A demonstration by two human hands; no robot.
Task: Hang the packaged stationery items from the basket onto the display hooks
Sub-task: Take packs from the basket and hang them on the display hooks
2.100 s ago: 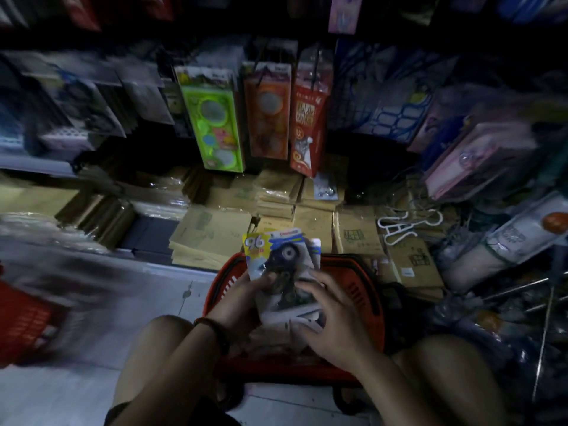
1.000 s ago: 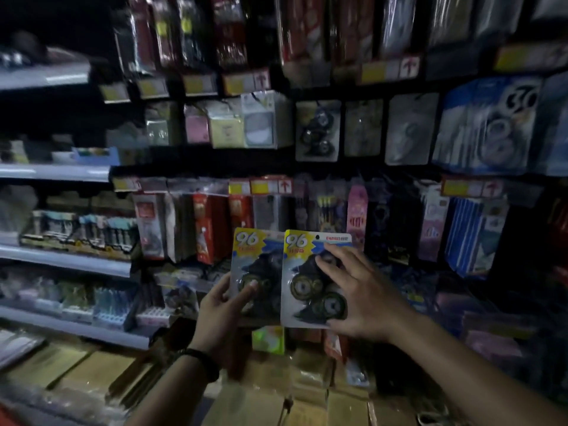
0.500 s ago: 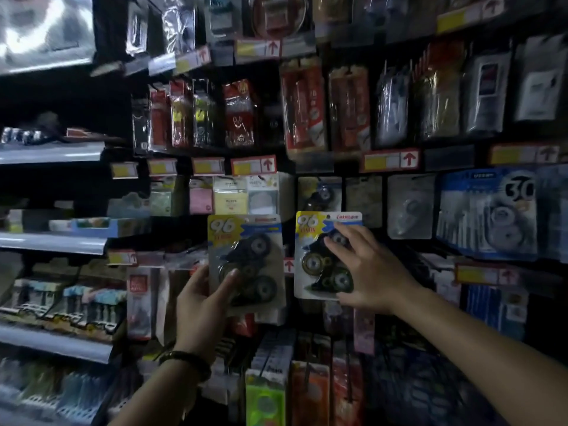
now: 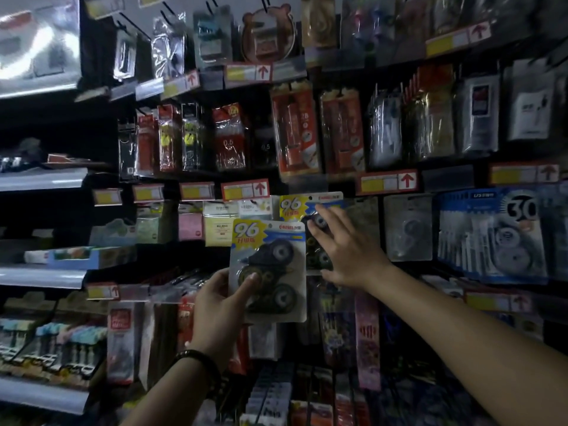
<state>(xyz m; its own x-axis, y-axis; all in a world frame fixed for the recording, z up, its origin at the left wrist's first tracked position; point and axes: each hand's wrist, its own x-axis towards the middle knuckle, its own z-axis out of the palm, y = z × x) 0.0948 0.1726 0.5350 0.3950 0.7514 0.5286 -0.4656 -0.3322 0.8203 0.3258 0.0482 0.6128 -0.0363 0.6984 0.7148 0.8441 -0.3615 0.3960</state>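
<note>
Nearest, the first tape pack (image 4: 270,265) was gripped at its lower edge by the left hand (image 4: 221,302), thumb curled across it. Beyond, the second tape pack (image 4: 295,206) was pressed against the display (image 4: 387,182) by the right hand (image 4: 347,256), fingers spread straight. Hanging was judged under way, its hole yet to be threaded onto a hook.

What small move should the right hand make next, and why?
Probably push the upper pack onto its hook: the right hand presses it flat, top level with the neighbouring hung pack. Hook not visible. The left hand grips a second pack.
</note>
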